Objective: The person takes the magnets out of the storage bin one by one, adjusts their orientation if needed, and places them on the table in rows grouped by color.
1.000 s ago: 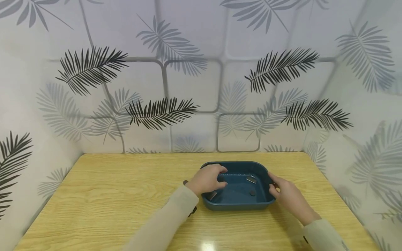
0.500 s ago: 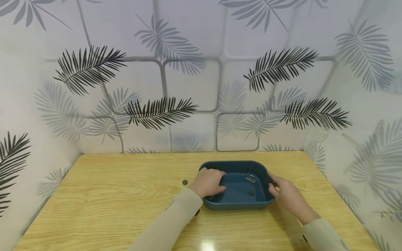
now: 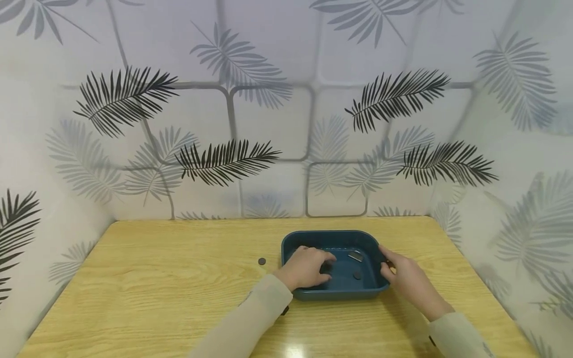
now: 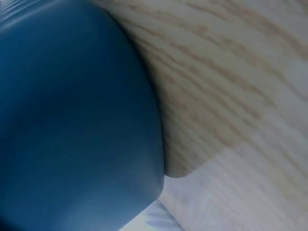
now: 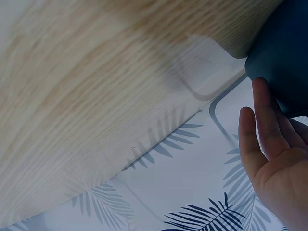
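A dark blue rectangular tray with rounded corners rests on the table in the head view. My left hand reaches over its left side, thumb and forefinger spread apart inside; its other fingers are hidden under the hand. My right hand grips the right rim between thumb and fingers. Inside lie a small shiny rectangular piece and a small dark disc. The left wrist view shows only the tray's outer wall. In the right wrist view, fingers lie along the tray's outside.
Left of the tray, another small dark disc lies on the wood-grain table. A wall with leaf patterns rises at the table's back edge and along its sides.
My left hand has moved slightly right and toward me inside the tray, uncovering the disc on the table and covering a small piece at the tray's near left. My right hand keeps its grip.
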The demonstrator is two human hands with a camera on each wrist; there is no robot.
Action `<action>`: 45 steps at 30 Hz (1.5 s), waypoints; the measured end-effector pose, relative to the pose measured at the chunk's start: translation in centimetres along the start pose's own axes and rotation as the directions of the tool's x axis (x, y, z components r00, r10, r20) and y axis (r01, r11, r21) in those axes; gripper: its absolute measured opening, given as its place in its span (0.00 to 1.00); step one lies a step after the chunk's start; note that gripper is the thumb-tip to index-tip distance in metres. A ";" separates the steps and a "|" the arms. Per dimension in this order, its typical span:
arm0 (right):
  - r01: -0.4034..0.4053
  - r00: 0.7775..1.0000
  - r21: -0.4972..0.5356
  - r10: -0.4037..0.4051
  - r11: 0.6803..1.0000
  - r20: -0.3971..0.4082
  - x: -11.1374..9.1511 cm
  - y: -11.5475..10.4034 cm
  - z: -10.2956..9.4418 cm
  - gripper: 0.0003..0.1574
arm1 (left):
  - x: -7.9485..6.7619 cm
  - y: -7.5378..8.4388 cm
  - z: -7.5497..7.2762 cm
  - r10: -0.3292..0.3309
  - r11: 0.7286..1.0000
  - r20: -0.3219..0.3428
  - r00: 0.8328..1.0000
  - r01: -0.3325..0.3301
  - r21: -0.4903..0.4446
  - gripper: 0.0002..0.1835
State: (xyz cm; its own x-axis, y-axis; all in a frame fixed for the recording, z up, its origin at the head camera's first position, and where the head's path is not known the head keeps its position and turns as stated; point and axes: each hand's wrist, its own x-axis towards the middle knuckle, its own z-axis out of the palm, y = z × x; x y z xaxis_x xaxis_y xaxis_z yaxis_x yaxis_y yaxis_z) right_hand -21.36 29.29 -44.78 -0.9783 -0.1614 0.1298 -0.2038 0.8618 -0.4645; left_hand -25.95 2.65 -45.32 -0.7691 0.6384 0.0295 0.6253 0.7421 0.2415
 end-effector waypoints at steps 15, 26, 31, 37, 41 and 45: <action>-0.017 1.000 0.025 0.017 1.000 0.024 0.0 0.0 -0.2 0.33 | 1.4 -0.5 0.7 -0.106 0.994 -0.021 0.994 0.105 -0.019 0.20; -0.020 0.999 0.024 0.019 1.000 0.027 0.1 -0.2 -0.2 0.33 | 1.6 -0.7 1.0 -0.143 0.983 -0.006 0.990 0.142 -0.116 0.10; -0.020 0.999 0.015 0.020 1.000 0.030 0.1 -0.2 -0.2 0.33 | 1.8 -0.7 1.1 -0.157 0.979 0.004 0.988 0.156 -0.135 0.08; -0.028 0.999 0.018 0.028 0.999 0.031 0.0 -0.2 -0.2 0.33 | 1.9 -0.8 1.1 -0.166 0.975 0.008 0.986 0.165 -0.147 0.07; -0.028 0.999 0.013 0.028 1.000 0.025 0.1 -0.1 -0.1 0.33 | 1.9 -0.7 1.0 -0.159 0.975 -0.020 0.987 0.154 -0.162 0.06; -0.027 0.999 0.013 0.027 1.000 0.019 0.1 -0.1 0.0 0.33 | 1.6 -0.5 0.7 -0.155 0.975 -0.067 0.986 0.142 -0.171 0.05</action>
State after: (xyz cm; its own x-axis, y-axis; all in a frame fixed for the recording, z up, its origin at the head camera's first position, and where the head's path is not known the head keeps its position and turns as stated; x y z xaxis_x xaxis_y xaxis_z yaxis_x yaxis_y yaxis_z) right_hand -21.43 29.20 -44.67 -0.9840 -0.1469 0.1010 -0.1775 0.8597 -0.4790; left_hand -27.40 3.38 -46.08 -0.8638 0.5005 0.0570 0.4782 0.7791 0.4054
